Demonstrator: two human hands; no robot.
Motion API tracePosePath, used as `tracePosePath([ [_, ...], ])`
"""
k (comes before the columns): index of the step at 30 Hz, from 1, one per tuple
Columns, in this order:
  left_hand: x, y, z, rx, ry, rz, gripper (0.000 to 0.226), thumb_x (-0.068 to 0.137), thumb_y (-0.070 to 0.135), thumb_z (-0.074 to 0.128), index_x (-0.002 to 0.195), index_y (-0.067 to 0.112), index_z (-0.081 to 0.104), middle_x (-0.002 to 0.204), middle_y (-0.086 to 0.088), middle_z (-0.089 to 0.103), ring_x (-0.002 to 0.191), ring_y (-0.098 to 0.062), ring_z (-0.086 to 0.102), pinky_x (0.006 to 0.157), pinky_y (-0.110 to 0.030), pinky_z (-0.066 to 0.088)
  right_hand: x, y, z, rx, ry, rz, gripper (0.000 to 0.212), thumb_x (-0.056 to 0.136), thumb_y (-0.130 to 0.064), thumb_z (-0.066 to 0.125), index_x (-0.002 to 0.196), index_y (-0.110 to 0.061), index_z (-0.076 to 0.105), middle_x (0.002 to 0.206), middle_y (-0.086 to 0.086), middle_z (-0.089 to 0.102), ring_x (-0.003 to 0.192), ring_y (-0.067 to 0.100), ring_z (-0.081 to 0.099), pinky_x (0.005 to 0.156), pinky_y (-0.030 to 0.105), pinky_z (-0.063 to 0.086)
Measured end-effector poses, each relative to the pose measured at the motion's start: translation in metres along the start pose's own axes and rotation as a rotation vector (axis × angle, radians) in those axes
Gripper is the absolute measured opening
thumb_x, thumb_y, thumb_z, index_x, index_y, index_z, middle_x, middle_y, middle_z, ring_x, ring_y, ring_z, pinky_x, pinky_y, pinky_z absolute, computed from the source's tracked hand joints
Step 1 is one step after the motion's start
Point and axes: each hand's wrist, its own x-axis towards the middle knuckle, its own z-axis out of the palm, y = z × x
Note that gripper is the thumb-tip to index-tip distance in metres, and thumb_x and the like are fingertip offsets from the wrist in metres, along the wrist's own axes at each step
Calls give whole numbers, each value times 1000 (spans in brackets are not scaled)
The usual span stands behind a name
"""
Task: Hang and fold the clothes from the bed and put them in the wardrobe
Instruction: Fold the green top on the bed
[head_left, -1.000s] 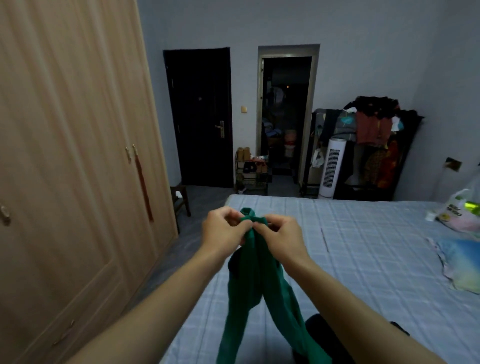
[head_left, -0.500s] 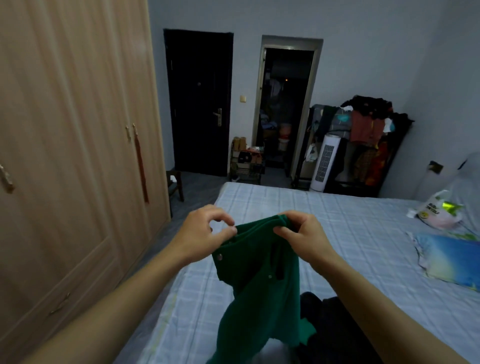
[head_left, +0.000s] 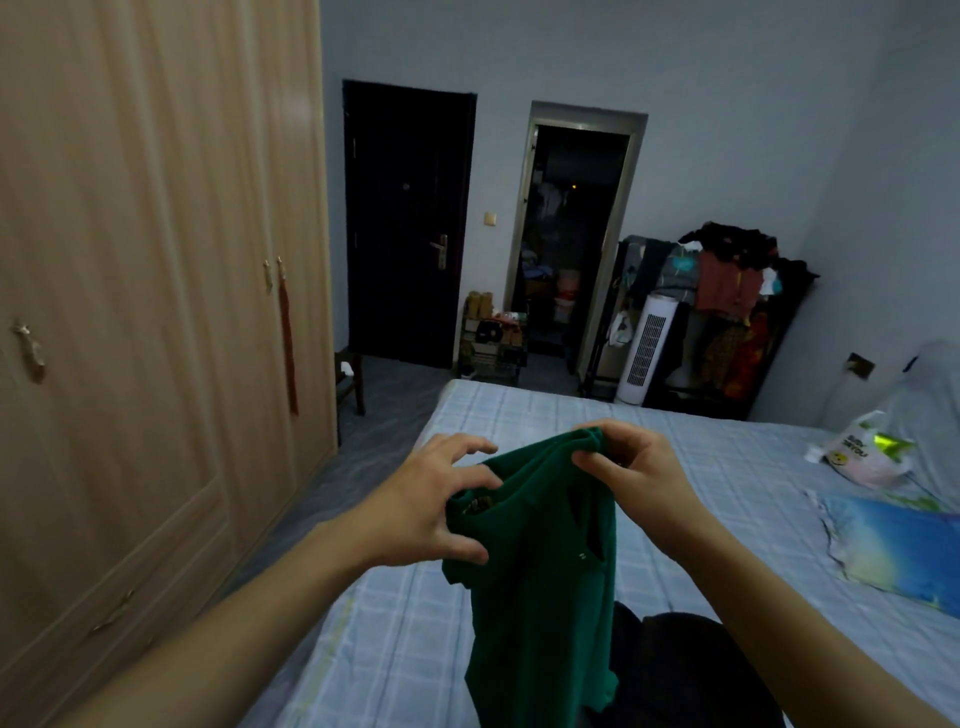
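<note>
A dark green shirt (head_left: 540, 597) hangs in front of me above the bed (head_left: 675, 467). My right hand (head_left: 628, 467) pinches its top edge near the collar. At the shirt's left side is my left hand (head_left: 431, 504), thumb and lower fingers gripping the fabric while the upper fingers are spread. A dark garment (head_left: 691, 670) lies on the bed just behind the shirt. The wooden wardrobe (head_left: 145, 312) fills the left of the view with its doors shut.
A blue pillow (head_left: 893, 551) and a white plastic bag (head_left: 857, 457) lie on the bed's right side. Beyond the bed stand a loaded clothes rack (head_left: 727, 312), a white tower fan (head_left: 647, 348), a shoe shelf (head_left: 493, 338), a black door and an open doorway.
My hands have drawn apart from a bunched grip, spreading the shirt's top. The left hand's upper fingers have opened and its grip has slid lower on the fabric.
</note>
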Motion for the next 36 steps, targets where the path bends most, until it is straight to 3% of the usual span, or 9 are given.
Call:
tracePosePath([
  [3, 2, 0, -2, 17, 31, 26, 36, 72, 48, 81, 97, 29, 64, 144, 15, 39, 132, -5, 31, 108, -35, 36, -3, -1, -1, -8, 3, -1, 24, 91, -2, 64, 92, -23, 75, 92, 7, 75, 88, 22, 73, 74, 25, 58],
  [6, 0, -3, -7, -61, 107, 51, 30, 71, 44, 83, 77, 26, 60, 124, 15, 56, 118, -1, 45, 99, -29, 42, -6, 1, -6, -7, 50, 21, 24, 91, -1, 65, 90, -22, 76, 90, 7, 75, 87, 23, 73, 74, 26, 58],
  [10, -1, 0, -11, -108, 115, 77, 31, 72, 32, 83, 72, 24, 53, 94, 10, 64, 89, -7, 59, 79, -30, 51, -12, 4, -8, 2, 79, 36, 23, 92, -2, 63, 89, -22, 76, 89, 7, 76, 86, 22, 73, 73, 25, 58],
  [14, -3, 5, -3, -120, 178, 35, 27, 71, 19, 78, 73, 22, 52, 76, 10, 56, 72, -9, 55, 67, -37, 51, -16, 5, -7, 6, 142, 53, 25, 93, -3, 63, 89, -24, 76, 89, 5, 76, 86, 21, 74, 72, 26, 59],
  [16, -5, 5, -2, -155, 206, 20, 25, 72, 11, 74, 76, 22, 52, 74, 7, 57, 70, -13, 56, 65, -43, 51, -18, 3, -8, -17, 127, 49, 24, 93, -4, 63, 89, -24, 76, 90, 5, 76, 86, 20, 74, 72, 26, 58],
  [20, -7, 6, -15, -217, 275, -63, 36, 75, 4, 74, 102, 21, 58, 85, 6, 65, 79, -10, 64, 70, -35, 55, -23, -6, -9, -122, 136, 16, 22, 92, -4, 65, 90, -22, 77, 92, 0, 75, 89, 15, 71, 75, 27, 58],
  [25, -5, 21, -45, -197, 319, -22, 16, 77, 3, 71, 89, 13, 67, 81, 2, 68, 74, -10, 63, 67, -39, 53, -27, -19, -4, -167, 236, -30, 24, 91, -1, 65, 90, -22, 76, 88, -1, 75, 86, 18, 71, 75, 31, 60],
  [29, -6, 38, -81, -204, 355, -7, 14, 77, 5, 72, 86, 14, 67, 77, -1, 67, 69, -22, 63, 61, -43, 52, -24, -38, -2, -128, 316, -60, 23, 88, 1, 68, 90, -21, 73, 87, 12, 73, 86, 28, 71, 82, 43, 60],
  [36, -30, 83, -139, -138, 473, 12, 19, 78, 8, 72, 87, 24, 68, 80, 10, 68, 76, -11, 66, 62, -36, 56, -34, -92, -7, -87, 228, -209, 20, 89, -1, 68, 93, -20, 71, 85, 10, 73, 84, 26, 72, 77, 35, 60],
])
